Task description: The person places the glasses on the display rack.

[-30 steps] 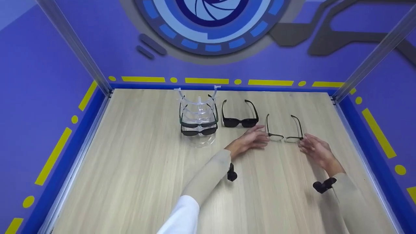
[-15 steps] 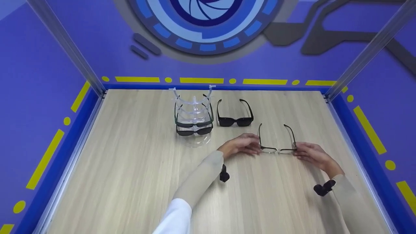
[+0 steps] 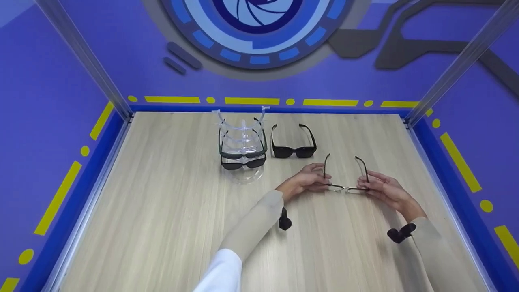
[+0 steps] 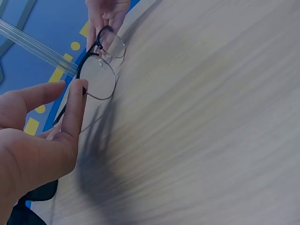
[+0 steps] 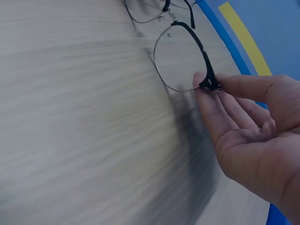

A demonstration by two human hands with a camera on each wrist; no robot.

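Half-rim eyeglasses [image 3: 336,187] with clear lenses and dark temples are held between both hands, lenses toward the person and temples pointing away. My left hand [image 3: 305,180] has its fingers about the left hinge and temple; in the left wrist view one finger lies against the hinge of the eyeglasses [image 4: 98,77]. At the other end, my right hand [image 3: 389,190] pinches the corner by the right hinge between thumb and fingers, plain in the right wrist view, where the dark brow bar of the eyeglasses [image 5: 199,44] shows. Their shadow falls on the wooden table below.
Left of the hands stands a clear display stand [image 3: 244,129] bearing green-framed sunglasses [image 3: 231,156] above black sunglasses [image 3: 256,163]. Another pair of black sunglasses [image 3: 294,152] lies with temples spread on the wooden table [image 3: 162,202]. Blue panels [image 3: 259,87] enclose the back and sides.
Both hands, first beside the eyeglasses, have closed in on their hinges. The eyeglasses have come nearer the person. The stand and the sunglasses have stayed put.
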